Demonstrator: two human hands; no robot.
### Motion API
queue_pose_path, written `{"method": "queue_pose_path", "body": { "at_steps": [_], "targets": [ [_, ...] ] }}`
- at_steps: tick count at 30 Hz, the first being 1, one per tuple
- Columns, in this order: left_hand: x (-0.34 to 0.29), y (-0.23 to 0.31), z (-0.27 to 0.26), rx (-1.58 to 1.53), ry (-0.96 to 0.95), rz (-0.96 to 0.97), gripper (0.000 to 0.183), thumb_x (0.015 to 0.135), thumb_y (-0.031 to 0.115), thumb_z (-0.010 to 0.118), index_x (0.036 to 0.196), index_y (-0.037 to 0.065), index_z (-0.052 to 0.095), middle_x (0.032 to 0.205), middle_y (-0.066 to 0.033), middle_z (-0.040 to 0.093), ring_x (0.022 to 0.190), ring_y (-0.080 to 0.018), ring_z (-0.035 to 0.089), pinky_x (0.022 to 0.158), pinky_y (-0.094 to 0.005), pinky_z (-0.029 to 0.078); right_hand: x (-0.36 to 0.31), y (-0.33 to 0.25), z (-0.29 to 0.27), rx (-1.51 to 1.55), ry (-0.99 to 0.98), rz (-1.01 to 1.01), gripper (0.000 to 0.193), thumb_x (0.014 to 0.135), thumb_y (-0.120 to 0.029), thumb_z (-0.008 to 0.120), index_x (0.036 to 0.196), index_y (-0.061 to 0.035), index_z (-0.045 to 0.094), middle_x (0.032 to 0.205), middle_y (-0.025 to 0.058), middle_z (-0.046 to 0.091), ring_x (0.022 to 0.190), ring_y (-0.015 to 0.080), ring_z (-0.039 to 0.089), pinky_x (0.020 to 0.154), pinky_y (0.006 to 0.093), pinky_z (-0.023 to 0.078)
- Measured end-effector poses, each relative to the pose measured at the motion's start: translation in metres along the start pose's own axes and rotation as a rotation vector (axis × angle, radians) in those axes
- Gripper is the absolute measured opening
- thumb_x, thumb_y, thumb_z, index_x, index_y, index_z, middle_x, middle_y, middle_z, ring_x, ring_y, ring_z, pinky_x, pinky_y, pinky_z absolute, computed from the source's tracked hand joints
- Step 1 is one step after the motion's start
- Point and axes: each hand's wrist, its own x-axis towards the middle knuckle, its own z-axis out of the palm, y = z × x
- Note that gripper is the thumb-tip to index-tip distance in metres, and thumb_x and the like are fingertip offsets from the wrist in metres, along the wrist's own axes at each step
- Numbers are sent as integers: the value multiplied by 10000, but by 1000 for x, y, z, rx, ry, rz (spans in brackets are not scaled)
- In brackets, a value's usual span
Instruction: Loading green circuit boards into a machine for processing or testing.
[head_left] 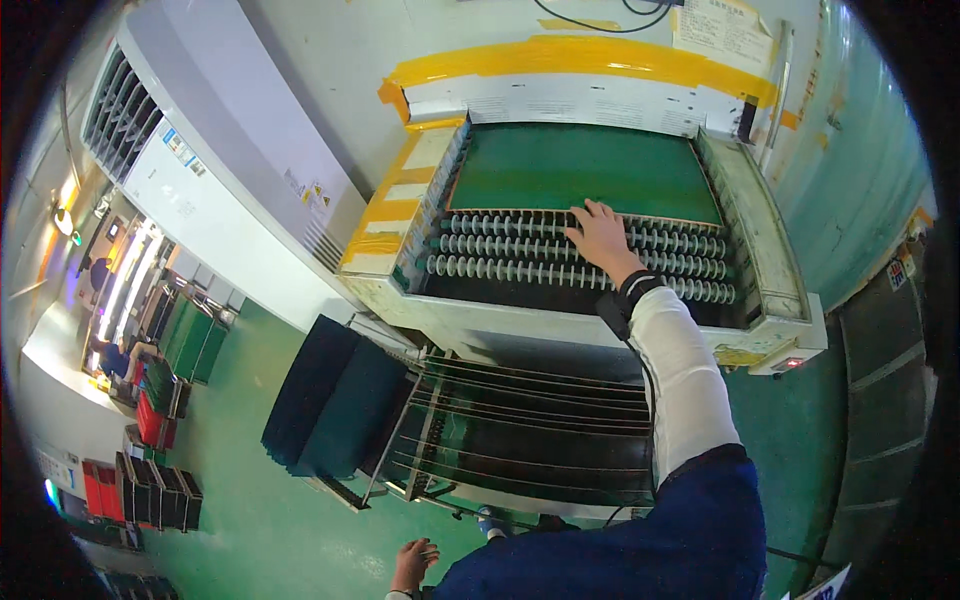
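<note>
My right hand (603,238) reaches across the disc rollers (520,268) of a conveyor machine. Its fingers are stretched out at the near edge of a large green panel (590,170), which lies flat at the machine's far end. Whether the fingertips touch the panel or only hover over it, I cannot tell. At the bottom of the view my left hand (412,562) hangs low, fingers loosely bent and apart, with nothing visible in it. A slotted rack (540,410) below the machine holds several thin boards, seen edge-on.
Beside the rack stands a stack of dark boards (335,400). A tall white air conditioner (220,200) rises left of the machine (790,270). Red and black racks (150,490) stand on the green floor (235,420), and another person (122,360) works far left. Dark panels line the right.
</note>
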Motion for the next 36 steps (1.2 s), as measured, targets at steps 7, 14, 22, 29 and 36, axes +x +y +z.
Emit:
{"method": "queue_pose_path", "body": {
  "at_steps": [7, 14, 22, 29, 36],
  "targets": [
    [-2, 2, 16, 0, 93, -12, 274, 850, 183, 543, 998, -47, 517, 771, -121, 599, 608, -203, 597, 546, -290, 496, -41, -26, -19, 161, -45, -117, 397, 826, -370, 551, 1111, -95, 582, 1257, 130, 471, 1196, 318, 385, 968, 471, 313],
    [24, -22, -9, 76, 1, 10, 278, 848, 184, 561, 1032, -22, 526, 810, -90, 620, 650, -155, 598, 542, -251, 483, -151, -98, -60, 796, -240, -207, 229, 852, -222, 557, 950, -24, 622, 918, 136, 610, 899, 276, 572, 789, 350, 445],
    [22, 0, 7, 45, -13, -46, 297, 866, 231, 557, 1050, 0, 528, 815, -90, 608, 656, -174, 592, 573, -273, 484, -318, -173, -96, 871, -719, -176, 212, 795, -172, 615, 955, -33, 619, 848, 122, 604, 770, 256, 590, 671, 331, 465],
    [37, -13, -20, -11, -11, -39, 258, 863, 232, 555, 1014, 24, 542, 799, -77, 609, 635, -174, 592, 564, -279, 484, -389, -184, -82, 583, -568, -271, 322, 773, -201, 603, 1046, -33, 571, 966, 152, 594, 908, 318, 556, 783, 391, 447],
    [45, -31, -79, 34, 37, -97, 258, 830, 264, 589, 970, 49, 569, 760, -62, 612, 641, -164, 602, 538, -286, 487, -420, -180, -51, 327, -673, -163, 297, 755, -234, 586, 951, -11, 592, 899, 205, 605, 857, 372, 574, 736, 436, 457]
  ]
}}
